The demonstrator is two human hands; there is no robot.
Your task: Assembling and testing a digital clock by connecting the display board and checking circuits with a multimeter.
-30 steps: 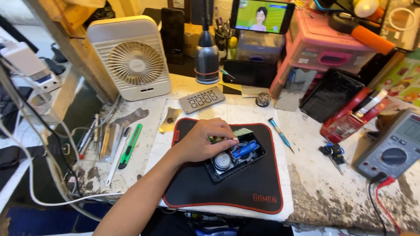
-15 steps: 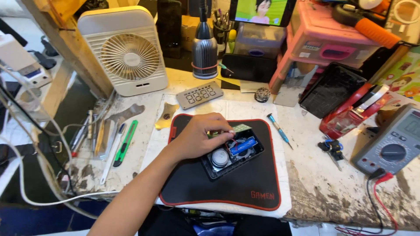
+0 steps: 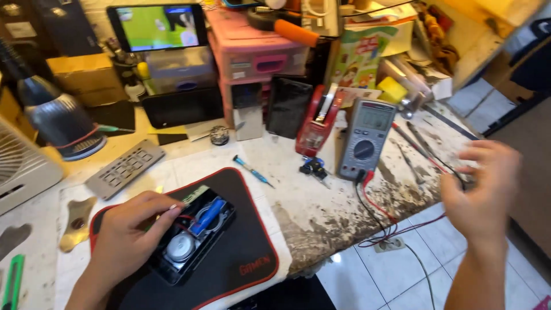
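Observation:
My left hand (image 3: 129, 235) rests over the left end of an opened black device (image 3: 195, 235), holding it down, its fingertips at the thin wires inside. Within the device I see a blue cylindrical cell (image 3: 208, 215) and a round silver speaker (image 3: 179, 248). It lies on a black mat with a red border (image 3: 241, 258). My right hand (image 3: 482, 189) is blurred at the right edge of the bench, fingers apart and holding nothing, close to the red and black test leads (image 3: 390, 218) that run from a grey multimeter (image 3: 367, 138).
A small blue screwdriver (image 3: 252, 170) and a grey keypad (image 3: 125, 169) lie behind the mat. A red tape dispenser (image 3: 315, 123), pink drawer box (image 3: 258, 54), propped phone (image 3: 158, 26), lamp base (image 3: 57, 123) and white fan (image 3: 23, 166) crowd the back. Tiled floor lies below right.
The view has swung to the right, bringing the multimeter and the bench's right edge into sight. My right hand has appeared there. My left hand stays on the device.

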